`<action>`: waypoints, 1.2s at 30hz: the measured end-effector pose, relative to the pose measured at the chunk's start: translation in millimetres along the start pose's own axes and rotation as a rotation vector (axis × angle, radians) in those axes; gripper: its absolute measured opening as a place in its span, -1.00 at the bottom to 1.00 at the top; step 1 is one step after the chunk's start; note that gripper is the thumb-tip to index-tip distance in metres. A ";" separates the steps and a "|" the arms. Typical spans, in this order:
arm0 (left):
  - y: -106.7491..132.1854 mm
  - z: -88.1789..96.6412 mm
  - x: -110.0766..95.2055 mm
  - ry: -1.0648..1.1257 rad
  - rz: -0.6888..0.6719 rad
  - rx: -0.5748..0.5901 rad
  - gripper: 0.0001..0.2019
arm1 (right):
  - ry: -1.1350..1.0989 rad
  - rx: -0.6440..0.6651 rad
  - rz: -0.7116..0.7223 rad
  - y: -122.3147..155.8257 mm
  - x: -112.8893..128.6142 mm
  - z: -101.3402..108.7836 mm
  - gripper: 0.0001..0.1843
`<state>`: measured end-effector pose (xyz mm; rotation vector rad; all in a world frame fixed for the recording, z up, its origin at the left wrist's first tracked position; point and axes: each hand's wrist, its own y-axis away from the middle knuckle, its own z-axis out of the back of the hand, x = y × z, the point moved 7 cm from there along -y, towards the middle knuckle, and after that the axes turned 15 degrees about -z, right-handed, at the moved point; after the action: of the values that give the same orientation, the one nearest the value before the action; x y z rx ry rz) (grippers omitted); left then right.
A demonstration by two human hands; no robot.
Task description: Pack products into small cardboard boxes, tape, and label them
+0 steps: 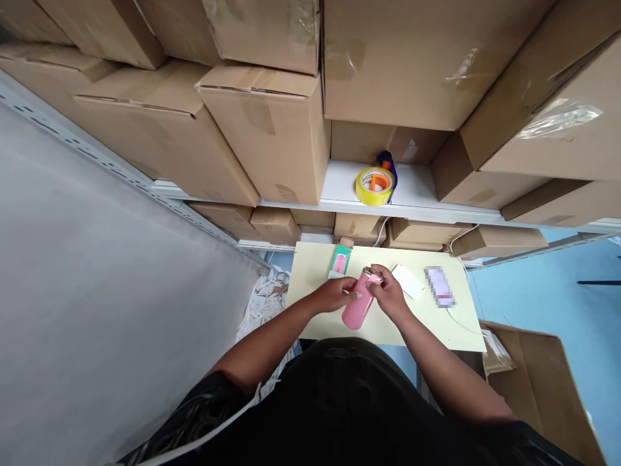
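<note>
Above the small table, a pink insulated bottle (356, 310) with a shiny metal top is held tilted, its upper end leaning to the right. My left hand (338, 294) grips its body from the left, thumb on the front. At the upper end, my right hand (387, 292) is closed on the bottle beside the metal rim, with its fingertips at the top. A green box (341, 260) with a pink bottle picture and a raised brown flap stands behind my left hand. Just right of my right hand lies a flat white rectangular piece (410, 282).
A blurred-out phone (440, 287) with a cable lies on the pale yellow table (456, 330). On the shelf (334, 184) above sits a yellow tape roll (375, 186) in a dispenser, among stacked cardboard boxes (272, 136). A large open carton (538, 382) stands at right; a wall rises at left.
</note>
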<state>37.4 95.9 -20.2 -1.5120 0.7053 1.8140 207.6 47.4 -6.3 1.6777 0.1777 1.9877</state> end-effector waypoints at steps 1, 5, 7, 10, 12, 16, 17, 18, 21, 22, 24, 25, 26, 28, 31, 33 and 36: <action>-9.4 11.1 11.8 -0.065 0.059 -0.028 -0.61 | -0.004 -0.038 -0.019 0.1 -7.9 7.0 -0.42; -53.8 78.0 64.4 -0.474 0.374 -0.236 -0.66 | -0.008 -0.146 -0.116 6.7 -35.1 34.6 -0.42; -79.3 100.9 89.2 -0.612 0.496 -0.215 -0.61 | -0.016 -0.171 -0.143 13.1 -45.6 45.4 -0.43; -113.7 117.3 121.6 -0.671 0.579 -0.169 -0.48 | -0.056 -0.224 -0.168 25.8 -59.9 60.3 -0.41; -129.6 120.2 139.5 -0.691 0.615 -0.151 -0.43 | -0.094 -0.264 -0.177 34.9 -67.6 70.1 -0.40; -146.2 115.9 163.0 -0.677 0.658 -0.131 -0.52 | -0.137 -0.293 -0.210 45.7 -76.6 87.4 -0.41; -147.8 114.4 165.2 -0.667 0.662 -0.131 -0.56 | -0.141 -0.298 -0.220 45.7 -77.4 91.3 -0.42; -148.4 113.2 165.6 -0.657 0.661 -0.137 -0.60 | -0.144 -0.303 -0.229 44.2 -77.5 94.9 -0.42; -142.8 111.3 154.9 -0.632 0.622 -0.184 -0.68 | -0.149 -0.317 -0.242 31.3 -73.4 102.3 -0.44; -137.7 110.9 148.1 -0.626 0.602 -0.206 -0.69 | -0.148 -0.320 -0.235 24.8 -69.8 103.5 -0.45; -122.0 109.4 131.1 -0.616 0.565 -0.251 -0.68 | -0.148 -0.316 -0.201 9.9 -58.4 103.4 -0.47; -112.3 108.0 121.3 -0.607 0.537 -0.277 -0.67 | -0.158 -0.311 -0.177 2.2 -51.0 102.2 -0.48; -101.5 106.0 111.3 -0.594 0.508 -0.305 -0.67 | -0.175 -0.303 -0.153 -5.2 -42.8 100.4 -0.49; -79.1 100.2 92.0 -0.537 0.433 -0.370 -0.67 | -0.223 -0.274 -0.112 -18.1 -24.5 93.5 -0.50; -44.3 86.1 76.0 -0.405 0.398 -0.437 -0.76 | -0.285 -0.225 -0.061 -29.5 5.9 75.4 -0.49; -23.5 74.5 73.2 -0.326 0.398 -0.465 -0.79 | -0.287 -0.222 0.000 -30.8 26.9 60.0 -0.48; 3.2 57.9 74.8 -0.232 0.378 -0.518 -0.78 | -0.217 -0.265 0.127 -26.4 50.6 35.0 -0.43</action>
<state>-9.4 148.9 -83.0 -1.5082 0.4445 2.5618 244.4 85.6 34.7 1.7479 -0.2648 1.8078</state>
